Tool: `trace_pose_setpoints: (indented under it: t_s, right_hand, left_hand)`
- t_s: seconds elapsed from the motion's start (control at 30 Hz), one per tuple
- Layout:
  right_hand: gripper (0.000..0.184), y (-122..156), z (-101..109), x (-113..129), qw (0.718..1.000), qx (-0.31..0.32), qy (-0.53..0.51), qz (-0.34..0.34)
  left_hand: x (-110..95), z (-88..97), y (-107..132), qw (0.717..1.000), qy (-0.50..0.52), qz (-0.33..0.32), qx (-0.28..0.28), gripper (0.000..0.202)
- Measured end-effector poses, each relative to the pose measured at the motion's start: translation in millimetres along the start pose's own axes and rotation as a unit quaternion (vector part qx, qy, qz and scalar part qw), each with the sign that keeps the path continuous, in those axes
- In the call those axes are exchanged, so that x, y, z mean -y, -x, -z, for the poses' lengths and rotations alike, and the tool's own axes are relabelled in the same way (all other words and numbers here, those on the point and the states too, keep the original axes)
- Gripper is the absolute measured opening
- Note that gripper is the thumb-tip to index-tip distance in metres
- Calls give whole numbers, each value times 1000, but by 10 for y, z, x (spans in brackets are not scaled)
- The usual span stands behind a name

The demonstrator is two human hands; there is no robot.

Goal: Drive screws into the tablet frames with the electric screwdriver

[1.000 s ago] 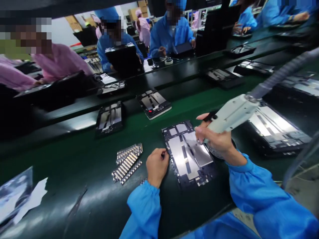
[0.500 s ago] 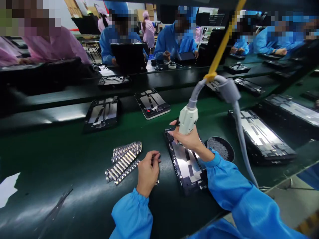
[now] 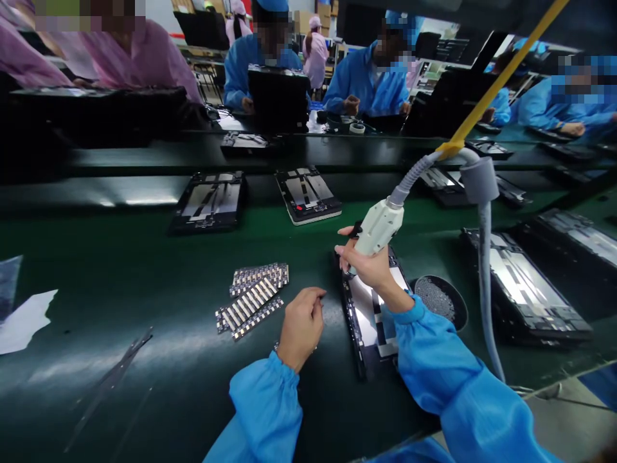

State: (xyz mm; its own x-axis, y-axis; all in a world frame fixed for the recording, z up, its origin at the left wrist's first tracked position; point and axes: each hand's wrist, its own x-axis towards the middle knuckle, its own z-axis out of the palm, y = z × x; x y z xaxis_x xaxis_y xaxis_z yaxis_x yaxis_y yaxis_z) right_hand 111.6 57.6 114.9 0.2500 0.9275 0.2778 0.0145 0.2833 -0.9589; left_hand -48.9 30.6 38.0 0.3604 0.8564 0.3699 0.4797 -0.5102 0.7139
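My right hand [image 3: 369,260] is wrapped round a white electric screwdriver [image 3: 380,226], which tilts with its corded end up and to the right. Its lower end is over the left upper part of an opened tablet-like device [image 3: 369,305], partly covered by my right arm. My left hand [image 3: 303,321] hovers left of that device with thumb and fingers pressed together. Whatever they may hold is too small or hidden to make out. Left of it lie stacked strips of small circuit boards [image 3: 248,305]. A round black dish [image 3: 463,315] of small grey parts sits beside my right forearm.
A grey cable [image 3: 486,270] hangs from a yellow strap [image 3: 506,77] on the right. More opened devices [image 3: 525,276] lie to the right and others [image 3: 212,199] further back. Torn white paper [image 3: 29,321] and thin dark strips [image 3: 116,363] lie left. Co-workers sit across the bench.
The whole view has shifted, so the bench things appear further right. The screwdriver leans more to the right at its top. My left hand's fingers have closed in and point more to the right.
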Motion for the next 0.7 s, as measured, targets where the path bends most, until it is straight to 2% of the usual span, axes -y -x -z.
trace_pose_setpoints:
  t_s: [0.3, 0.47, 0.57, 0.7]
  right_hand:
    - [25, 9, 4, -37, 1000, 9, 10, 1]
    - [22, 60, -32, -26, 999, 28, 31, -15]
    - [21, 78, -44, -19, 998, 31, 47, -20]
    - [27, 72, -34, -16, 999, 35, 33, -22]
  left_hand:
    - [-14, -5, -4, 1000, -3, -8, -1, 29]
    - [-135, 40, 34, 1000, -2, -9, 16, 31]
    - [-264, 27, 118, 998, -3, -55, 8, 31]
    - [-412, -44, 264, 985, 5, -174, 1, 31]
